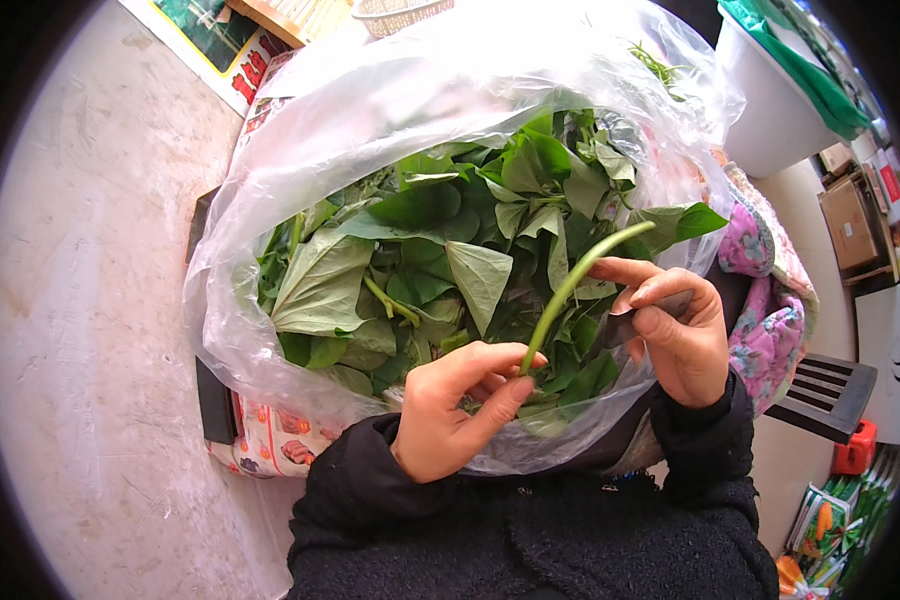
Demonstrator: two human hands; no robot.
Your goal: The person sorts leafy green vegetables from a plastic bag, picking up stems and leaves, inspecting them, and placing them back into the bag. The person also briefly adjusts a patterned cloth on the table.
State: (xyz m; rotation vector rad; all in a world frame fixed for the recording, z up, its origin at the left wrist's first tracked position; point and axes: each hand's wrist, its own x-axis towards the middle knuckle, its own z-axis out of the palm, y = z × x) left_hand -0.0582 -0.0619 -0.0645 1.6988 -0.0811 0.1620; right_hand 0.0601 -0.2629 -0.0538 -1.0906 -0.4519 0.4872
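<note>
My left hand (461, 409) pinches the lower end of a thick, curved green stem (570, 281) between thumb and fingers. The stem slants up to the right; beside its upper end is a leaf (679, 225), though I cannot tell if they are joined. My right hand (679, 326) is at the stem's right side, a fingertip close to it. Between its thumb and fingers is a flat dark grey piece (621, 328), perhaps a blade, partly hidden. Beneath both hands, a clear plastic bag (300, 180) lies open around a heap of broad green leaves (480, 277) and stems.
A white bucket (765, 97) with green cloth stands at the upper right. Quilted floral fabric (772, 307) and a black slatted piece (825, 394) lie right of the bag. A woven basket (401, 15) is at the top. Cardboard boxes (851, 217) and packets (832, 517) line the right side.
</note>
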